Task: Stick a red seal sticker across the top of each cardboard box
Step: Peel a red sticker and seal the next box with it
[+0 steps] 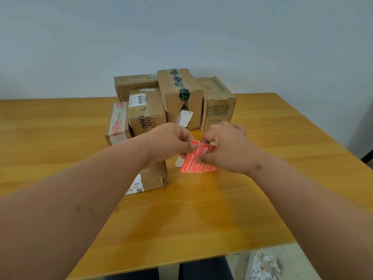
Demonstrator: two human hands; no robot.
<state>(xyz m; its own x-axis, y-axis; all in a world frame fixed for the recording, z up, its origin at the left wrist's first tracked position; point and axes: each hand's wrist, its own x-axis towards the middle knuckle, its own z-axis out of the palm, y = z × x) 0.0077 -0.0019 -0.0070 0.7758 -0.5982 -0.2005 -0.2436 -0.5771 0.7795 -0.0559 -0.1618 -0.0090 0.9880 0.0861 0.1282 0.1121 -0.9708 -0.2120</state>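
A sheet of red seal stickers (193,163) hangs above the wooden table, held between both hands. My left hand (168,142) pinches its upper left part with thumb and fingers. My right hand (226,147) pinches the upper right part, where one red sticker looks partly lifted from the sheet. A low cardboard box (154,177) with a white barcode label lies just below my left wrist. Several more cardboard boxes stand behind: a tall one with dark green tape (181,98), one with a white label (146,110), one at the right (218,104).
The wooden table (201,219) reaches the pale wall behind the boxes; its right edge runs diagonally. A box with red-printed tape (118,122) leans at the left of the group. A clear bag of paper scraps (264,265) sits on the floor at lower right.
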